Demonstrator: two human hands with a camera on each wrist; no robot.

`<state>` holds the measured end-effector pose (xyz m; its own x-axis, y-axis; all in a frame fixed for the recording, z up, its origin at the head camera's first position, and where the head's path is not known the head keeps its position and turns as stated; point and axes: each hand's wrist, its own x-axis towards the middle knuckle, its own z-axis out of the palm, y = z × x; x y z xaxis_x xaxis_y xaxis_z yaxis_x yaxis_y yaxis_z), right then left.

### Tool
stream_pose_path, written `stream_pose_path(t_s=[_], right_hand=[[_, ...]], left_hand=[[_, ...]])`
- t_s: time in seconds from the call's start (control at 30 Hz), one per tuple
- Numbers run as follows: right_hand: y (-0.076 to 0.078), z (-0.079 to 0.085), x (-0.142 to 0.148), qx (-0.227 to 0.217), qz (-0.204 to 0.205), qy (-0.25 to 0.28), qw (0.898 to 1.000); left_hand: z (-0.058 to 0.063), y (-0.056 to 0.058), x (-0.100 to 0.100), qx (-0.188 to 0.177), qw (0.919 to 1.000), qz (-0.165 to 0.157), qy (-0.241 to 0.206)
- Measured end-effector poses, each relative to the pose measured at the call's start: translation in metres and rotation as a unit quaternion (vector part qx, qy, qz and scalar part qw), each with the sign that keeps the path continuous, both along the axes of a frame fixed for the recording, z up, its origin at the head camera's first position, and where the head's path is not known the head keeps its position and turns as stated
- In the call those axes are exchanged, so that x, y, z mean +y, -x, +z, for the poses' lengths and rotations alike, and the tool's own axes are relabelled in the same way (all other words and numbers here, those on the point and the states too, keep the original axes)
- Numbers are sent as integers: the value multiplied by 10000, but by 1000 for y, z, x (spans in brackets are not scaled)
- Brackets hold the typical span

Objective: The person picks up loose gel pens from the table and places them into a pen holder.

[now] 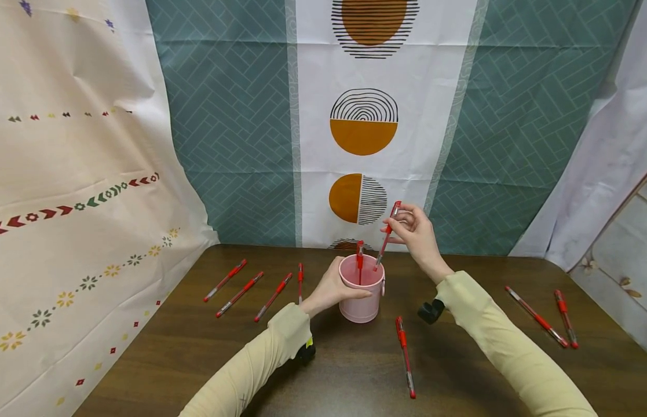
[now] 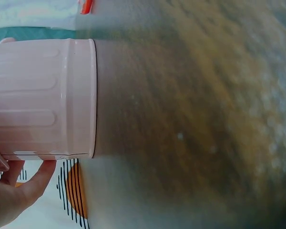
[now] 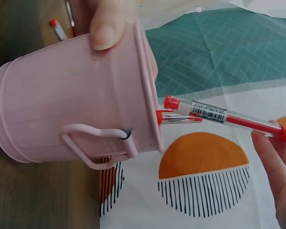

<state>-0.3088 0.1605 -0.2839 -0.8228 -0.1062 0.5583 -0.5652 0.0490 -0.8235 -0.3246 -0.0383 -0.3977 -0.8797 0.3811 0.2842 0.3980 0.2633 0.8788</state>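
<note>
Near the back middle of the table stands a small pink bucket (image 1: 359,310) with a side handle (image 3: 93,136). My left hand (image 1: 328,289) grips it from the left, thumb across the front near the rim. One red pen (image 1: 360,260) leans inside, cap up, its upper part above the rim. Over the bucket's mouth, my right hand (image 1: 414,234) pinches another red pen (image 1: 384,246) near its cap. This pen tilts, its lower end overlapping the opening in the head view. From the right wrist, its clear barrel (image 3: 209,112) shows a barcode label.
Several red pens (image 1: 273,297) lie left of the bucket. One pen (image 1: 405,356) lies in front of it, and two pens (image 1: 537,317) (image 1: 565,318) are at the right. Patterned cloth (image 1: 240,145) hangs behind the wooden table (image 1: 354,370).
</note>
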Motion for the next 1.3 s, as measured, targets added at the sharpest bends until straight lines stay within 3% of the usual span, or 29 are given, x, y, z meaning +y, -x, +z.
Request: stream_pose_path(t_s=[0.27, 0.43, 0.63, 0.8, 0.9, 1.13, 1.3], right_hand=[[-2, 1, -8, 415, 170, -297, 9986], [-2, -2, -7, 440, 85, -572, 9974], [-3, -7, -6, 255, 110, -633, 9976], [-3, -11, -6, 175, 35, -854, 9962], [-3, -13, -7, 163, -113, -1014, 9947], [20, -40, -1, 424, -460, -1548, 9860], [23, -49, -3, 702, -621, -2141, 9723]], left_hand=[[-1, 2, 0, 94, 9999, -52, -42], [0, 1, 0, 103, 9996, -199, -177], [19, -14, -2, 135, 9977, -550, -363], [28, -22, -3, 68, 9982, -532, -280], [27, -21, -2, 80, 9982, -508, -311], [-2, 2, 2, 150, 9996, -108, -207], [0, 1, 2, 86, 9997, -107, -194]])
